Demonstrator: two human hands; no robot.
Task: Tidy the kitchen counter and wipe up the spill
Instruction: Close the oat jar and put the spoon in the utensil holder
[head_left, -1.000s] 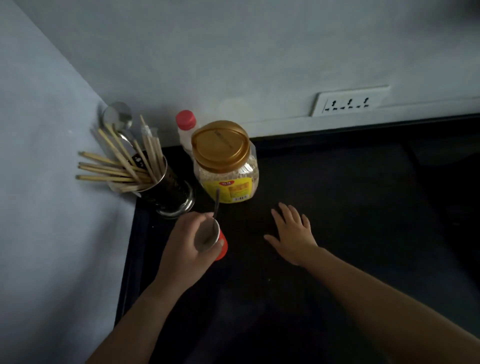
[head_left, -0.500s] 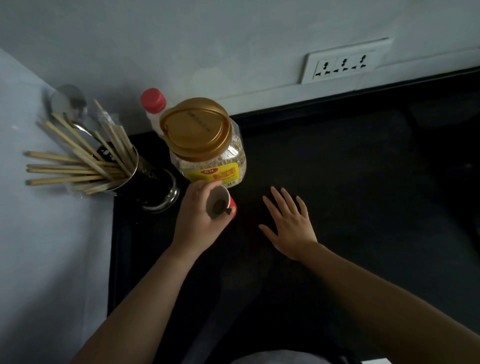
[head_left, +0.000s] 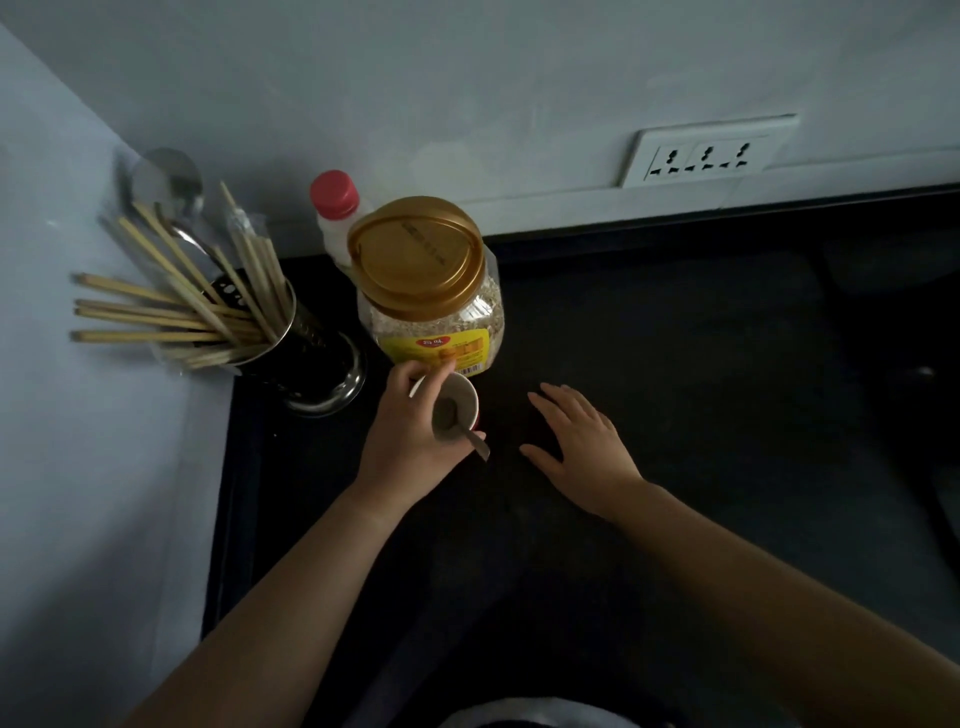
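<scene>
Dark desk (head_left: 701, 389): L grip (head_left: 405, 436) clenched on cup (head_left: 464, 397), now moved next to oat jar (head_left: 431, 296); R grip (head_left: 582, 441) released, flat. Wipe TBD.

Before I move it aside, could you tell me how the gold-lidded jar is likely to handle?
The jar looks full nearly to its lid, so it is probably heavy. Its broad body suggests it would slide rather than tip if pushed.

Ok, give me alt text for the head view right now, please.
The left hand grips a small cup with a spoon in it, just in front of a gold-lidded jar on the black counter. The right hand is spread open beside it; a chopstick holder stands in the corner.
</scene>
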